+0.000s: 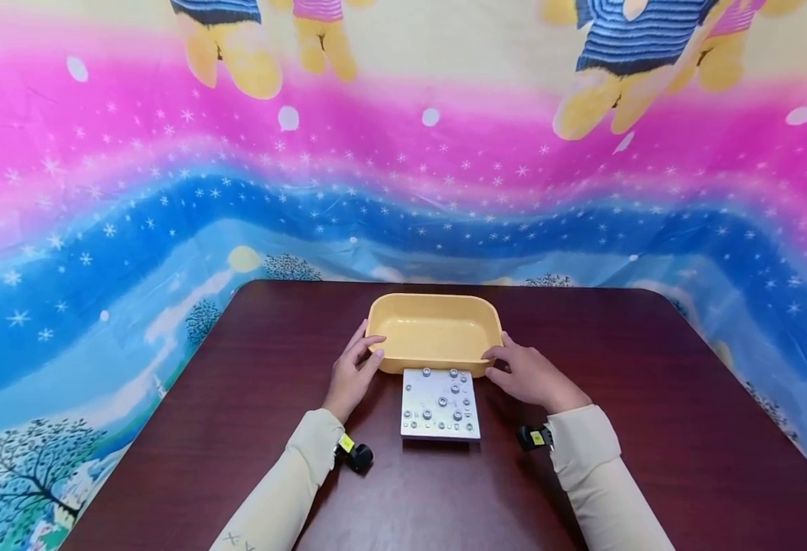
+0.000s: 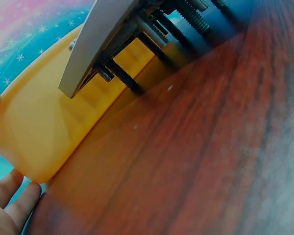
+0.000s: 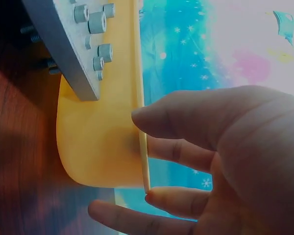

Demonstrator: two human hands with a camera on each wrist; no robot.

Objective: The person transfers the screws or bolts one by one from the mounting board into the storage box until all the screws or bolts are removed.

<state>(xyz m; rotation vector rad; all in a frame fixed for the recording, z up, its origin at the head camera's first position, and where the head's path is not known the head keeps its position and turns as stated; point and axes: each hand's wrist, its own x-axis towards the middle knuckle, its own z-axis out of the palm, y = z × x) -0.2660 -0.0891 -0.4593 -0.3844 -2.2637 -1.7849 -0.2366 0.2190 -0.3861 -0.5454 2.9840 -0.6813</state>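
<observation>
A yellow rectangular plastic tub (image 1: 434, 365) with rounded corners stands on the table, its inside bare. My left hand (image 1: 352, 375) holds its left end, with fingertips at the rim and others low along the outside wall. At the opposite end my right hand (image 1: 528, 373) grips the front right corner, thumb (image 3: 159, 117) on the outer wall and fingers at the rim. Right in front of the tub sits a silver metal plate (image 1: 431, 421) with several socket-head bolts (image 3: 97, 22) through it. Their threaded shanks (image 2: 121, 74) stick out below, holding the plate above the tabletop.
The dark red-brown wooden table (image 1: 252, 428) reaches past both arms. Behind it hangs a colourful printed cloth (image 1: 403, 168). Each wrist wears a small black camera, the left one (image 1: 358, 457) close over the table.
</observation>
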